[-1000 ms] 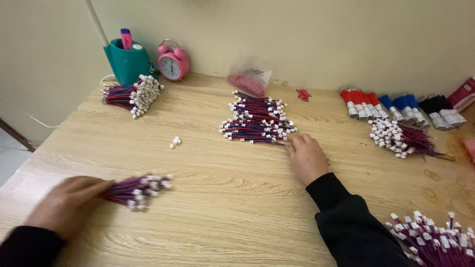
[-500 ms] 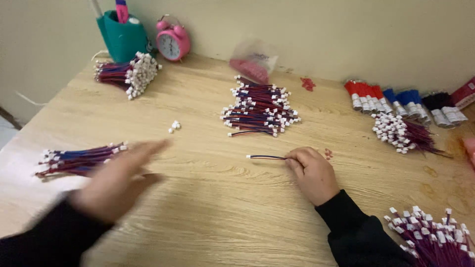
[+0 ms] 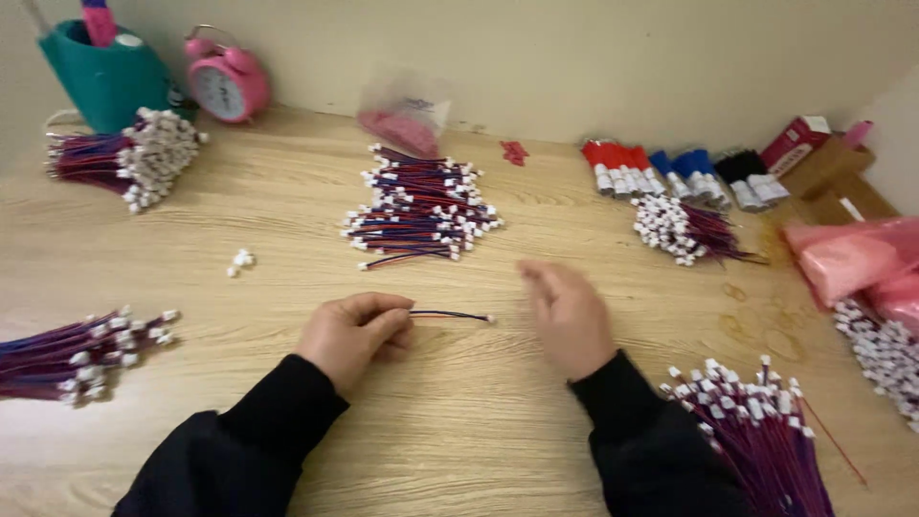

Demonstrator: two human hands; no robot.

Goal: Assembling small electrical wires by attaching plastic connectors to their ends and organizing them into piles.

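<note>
My left hand [image 3: 352, 333] rests on the wooden table [image 3: 239, 220] and pinches one end of a single short red-and-blue wire [image 3: 452, 315] with a white plug at its far tip. My right hand [image 3: 568, 314] hovers just right of that tip, blurred, fingers apart, holding nothing. A loose pile of the same wires [image 3: 421, 211] lies just beyond both hands. A bundle of these wires [image 3: 72, 352] lies at the left edge, where my left hand was earlier.
More wire bundles lie at the far left [image 3: 124, 158], right of centre [image 3: 684, 230], and front right [image 3: 756, 421]. A teal cup [image 3: 105, 81], pink alarm clock [image 3: 228, 84], small bag [image 3: 402, 110], coloured connector packs [image 3: 680, 172], pink bags [image 3: 852, 258] and two loose white plugs [image 3: 239, 260] stand around.
My left hand let go of the bundle at the left and came to the middle, taking the single wire. My right hand released that wire and opened.
</note>
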